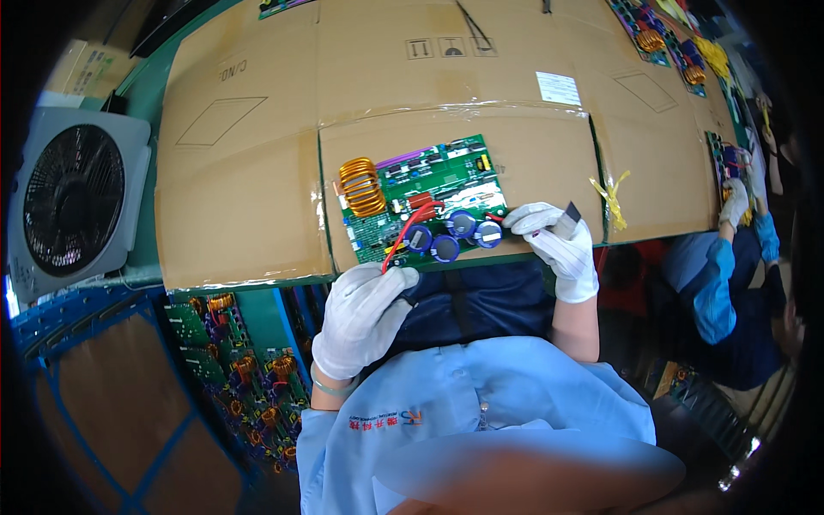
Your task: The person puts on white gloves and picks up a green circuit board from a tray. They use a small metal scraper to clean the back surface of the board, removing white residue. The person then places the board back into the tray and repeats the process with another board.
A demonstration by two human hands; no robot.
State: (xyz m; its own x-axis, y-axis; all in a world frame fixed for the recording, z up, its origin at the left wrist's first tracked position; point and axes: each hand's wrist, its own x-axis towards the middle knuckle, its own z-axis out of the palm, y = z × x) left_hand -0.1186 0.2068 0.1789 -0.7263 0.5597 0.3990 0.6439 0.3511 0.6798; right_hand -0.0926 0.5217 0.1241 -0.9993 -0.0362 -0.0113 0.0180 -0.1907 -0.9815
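A green circuit board (pixel 446 178) lies on the cardboard in front of me. It carries a copper-wound toroidal coil (pixel 362 187) at its left and several blue cylindrical capacitors (pixel 445 248) along the near edge. A red wire (pixel 402 236) curves off the board to my left hand (pixel 360 319), whose white-gloved fingers are closed at its end. At the board's right near corner, my right hand (pixel 558 249), gloved too, has its thumb and forefinger together beside a short red wire. A dark, flat, angled piece (pixel 568 218) sticks up from that hand; its kind is unclear.
Flattened cardboard (pixel 249 197) covers the table. A yellow tie (pixel 611 199) lies to the right. On the left stands a fan (pixel 75 199). More coil-bearing boards (pixel 245 369) sit below the table at left. A co-worker's gloved hand (pixel 734 202) handles another board at far right.
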